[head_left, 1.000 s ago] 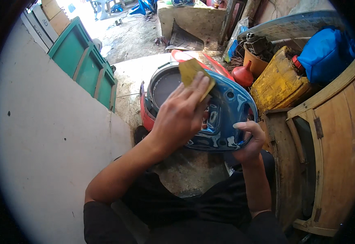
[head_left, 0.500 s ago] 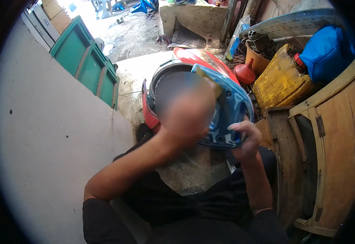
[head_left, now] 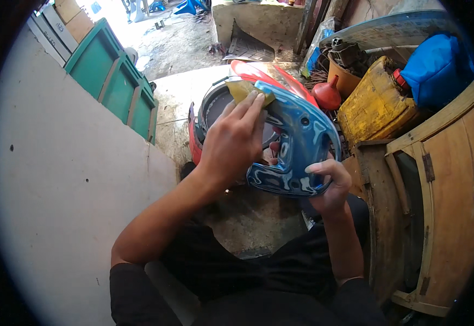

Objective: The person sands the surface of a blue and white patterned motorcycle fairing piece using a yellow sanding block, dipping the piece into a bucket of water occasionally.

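Observation:
A glossy blue curved plastic panel point(head_left: 312, 142), shaped like a vehicle fairing piece, is held up before me over the floor. My right hand point(head_left: 332, 185) grips its lower right edge, the thumb on the face and other fingers behind. My left hand point(head_left: 232, 133) presses a yellowish pad point(head_left: 239, 90) onto the panel's upper left end with its fingertips. Whether the pad is cloth, sponge or sandpaper I cannot tell. Behind the left hand stands a dark round bucket point(head_left: 205, 111), partly hidden by that hand.
Red plastic panels point(head_left: 246, 70) lie beyond the bucket. To the right are a red funnel point(head_left: 327, 95), a dirty yellow jerrycan point(head_left: 373, 100), a blue container point(head_left: 438, 70) and a wooden frame point(head_left: 451, 190). A white wall point(head_left: 74, 179) and green panelled piece point(head_left: 109, 73) bound the left.
My left hand, blurred over the panel's middle before, has moved up and left to its upper end with the pad. The right hand keeps its grip.

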The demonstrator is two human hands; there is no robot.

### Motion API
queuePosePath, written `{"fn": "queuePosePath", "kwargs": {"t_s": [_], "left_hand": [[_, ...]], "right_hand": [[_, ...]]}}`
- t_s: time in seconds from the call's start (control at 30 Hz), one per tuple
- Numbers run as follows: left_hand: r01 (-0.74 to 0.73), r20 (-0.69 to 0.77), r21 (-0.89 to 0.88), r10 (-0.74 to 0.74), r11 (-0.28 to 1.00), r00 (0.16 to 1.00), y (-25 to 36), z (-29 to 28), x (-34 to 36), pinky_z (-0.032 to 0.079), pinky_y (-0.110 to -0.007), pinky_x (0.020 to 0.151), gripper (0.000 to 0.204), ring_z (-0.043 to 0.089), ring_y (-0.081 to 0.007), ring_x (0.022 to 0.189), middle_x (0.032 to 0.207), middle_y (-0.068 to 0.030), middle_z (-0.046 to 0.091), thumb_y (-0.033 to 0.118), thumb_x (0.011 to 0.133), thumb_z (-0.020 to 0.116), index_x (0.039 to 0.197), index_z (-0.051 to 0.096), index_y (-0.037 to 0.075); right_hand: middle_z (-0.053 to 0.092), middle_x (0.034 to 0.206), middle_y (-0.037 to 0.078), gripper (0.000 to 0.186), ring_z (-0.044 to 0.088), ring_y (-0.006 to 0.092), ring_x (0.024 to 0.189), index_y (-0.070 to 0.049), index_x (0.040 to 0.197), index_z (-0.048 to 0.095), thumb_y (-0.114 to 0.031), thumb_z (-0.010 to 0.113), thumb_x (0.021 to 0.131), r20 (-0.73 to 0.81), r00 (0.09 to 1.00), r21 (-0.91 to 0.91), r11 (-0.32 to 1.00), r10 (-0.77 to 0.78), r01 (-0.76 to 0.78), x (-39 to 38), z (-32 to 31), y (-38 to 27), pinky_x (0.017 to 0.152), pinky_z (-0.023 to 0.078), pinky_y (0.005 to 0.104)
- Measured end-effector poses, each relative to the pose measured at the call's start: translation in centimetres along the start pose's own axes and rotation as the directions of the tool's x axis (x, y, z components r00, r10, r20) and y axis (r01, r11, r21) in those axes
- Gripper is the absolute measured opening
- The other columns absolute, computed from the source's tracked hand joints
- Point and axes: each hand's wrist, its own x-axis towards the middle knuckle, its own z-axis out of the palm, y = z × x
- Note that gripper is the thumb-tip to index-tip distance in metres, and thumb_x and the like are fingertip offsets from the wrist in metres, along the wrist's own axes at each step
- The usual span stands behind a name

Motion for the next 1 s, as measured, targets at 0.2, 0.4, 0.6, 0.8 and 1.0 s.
{"fn": "queuePosePath", "kwargs": {"t_s": [0.2,0.4,0.6,0.8,1.0], "left_hand": [[-0.166,-0.005,0.050,0.167,0.985,0.986,1.5,0.2,-0.9,0.052,-0.048,0.100,0.046,0.063,-0.0386,0.120,0.129,-0.0245,0.064,0.004,0.088,0.066,0.133,0.058,-0.001],[-0.057,0.011,0.012,0.056,0.998,0.998,-0.8,-0.1,0.0,0.054,-0.046,0.098,0.044,0.064,-0.0369,0.117,0.127,-0.0237,0.064,0.002,0.086,0.065,0.130,0.061,0.001],[0.088,0.019,-0.061,-0.087,0.994,0.996,-0.9,0.0,-0.2,0.052,-0.049,0.102,0.043,0.064,-0.0415,0.119,0.128,-0.0262,0.065,0.002,0.090,0.063,0.132,0.060,-0.004],[-0.073,-0.080,0.011,0.074,0.997,0.994,1.1,0.5,-0.6,0.051,-0.047,0.103,0.041,0.063,-0.0377,0.123,0.130,-0.0286,0.063,0.003,0.094,0.059,0.134,0.059,-0.004],[0.152,-0.064,-0.103,-0.159,0.983,0.985,-0.5,0.4,-0.1,0.047,-0.047,0.107,0.040,0.061,-0.0411,0.123,0.129,-0.0296,0.063,0.005,0.095,0.059,0.133,0.059,-0.006]], "right_hand": [[0.060,0.127,0.023,0.051,0.064,0.0319,0.116,0.007,0.130,0.050,-0.009,0.050,0.082,-0.011,0.992,0.273,0.955,0.124,-0.117,0.3,-0.8,-0.5,0.102,0.054,0.0437],[0.060,0.126,0.022,0.058,0.065,0.0307,0.112,0.006,0.136,0.046,-0.008,0.048,0.080,-0.048,0.982,0.217,0.962,0.182,-0.168,0.3,-0.5,0.8,0.099,0.056,0.0423],[0.053,0.138,0.028,0.074,0.060,0.0376,0.123,0.007,0.148,0.034,-0.009,0.046,0.077,-0.131,0.981,0.171,0.978,0.141,-0.118,0.7,0.9,-1.2,0.104,0.052,0.0489],[0.049,0.143,0.029,0.080,0.056,0.0404,0.128,0.007,0.149,0.032,-0.014,0.049,0.074,-0.166,0.983,0.087,0.994,0.075,-0.061,0.3,0.4,-2.1,0.109,0.049,0.0515],[0.052,0.140,0.029,0.078,0.055,0.0399,0.128,0.008,0.146,0.036,-0.015,0.050,0.073,-0.071,0.996,-0.161,0.986,-0.052,0.040,0.1,0.7,-1.3,0.109,0.048,0.0504]]}}
